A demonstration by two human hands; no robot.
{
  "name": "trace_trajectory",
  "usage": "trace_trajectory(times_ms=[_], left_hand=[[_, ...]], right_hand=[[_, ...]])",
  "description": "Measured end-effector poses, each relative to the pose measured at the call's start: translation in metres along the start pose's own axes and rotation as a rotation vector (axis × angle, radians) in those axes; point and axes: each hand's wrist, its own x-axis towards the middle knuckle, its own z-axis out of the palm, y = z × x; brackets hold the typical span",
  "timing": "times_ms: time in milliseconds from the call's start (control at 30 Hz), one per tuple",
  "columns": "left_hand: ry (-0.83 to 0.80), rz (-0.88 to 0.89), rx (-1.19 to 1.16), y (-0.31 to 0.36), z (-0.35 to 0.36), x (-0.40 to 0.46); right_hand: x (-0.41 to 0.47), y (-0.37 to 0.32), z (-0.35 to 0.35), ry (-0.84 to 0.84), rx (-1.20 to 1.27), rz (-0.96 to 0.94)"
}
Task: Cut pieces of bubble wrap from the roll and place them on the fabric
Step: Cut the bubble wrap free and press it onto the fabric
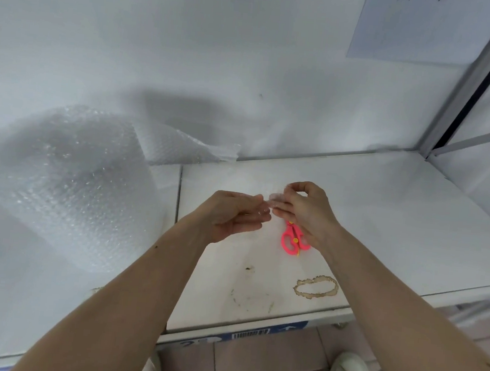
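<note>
A big roll of bubble wrap (67, 186) stands at the left, its loose end trailing right along the wall. Above the white table (384, 216), my left hand (236, 216) and my right hand (305, 209) meet, both pinching a small clear piece of bubble wrap (275, 198) between the fingertips. Pink scissors (290, 240) with yellow rivets lie flat on the table just below my right hand, partly hidden by it. The white fabric (160, 57) hangs as a backdrop behind the table and spreads under the roll at the left.
A brown ring stain (316, 286) and fainter marks sit near the table's front edge. A metal frame post (468, 87) rises at the right, with a sheet of paper (426, 26) on the wall. Tiled floor and my shoes show below.
</note>
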Motion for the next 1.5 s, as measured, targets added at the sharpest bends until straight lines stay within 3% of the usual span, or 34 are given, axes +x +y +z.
trace_trajectory(times_ms=[300, 500, 967, 1233, 1500], left_hand=[[0.068, 0.015, 0.051, 0.003, -0.004, 0.001], [0.076, 0.038, 0.102, 0.003, -0.008, 0.0], [0.163, 0.131, 0.075, 0.002, -0.01, 0.002], [0.201, 0.221, 0.055, -0.002, 0.007, 0.006], [0.18, 0.226, 0.015, 0.002, 0.044, 0.026]], right_hand=[[-0.004, -0.01, -0.001, -0.15, -0.135, 0.048], [-0.001, -0.004, -0.006, -0.121, -0.233, -0.07], [0.0, -0.008, -0.013, -0.135, -0.311, -0.1], [-0.003, -0.008, -0.026, -0.071, -0.182, -0.084], [0.016, -0.021, -0.078, 0.004, -0.21, -0.077]])
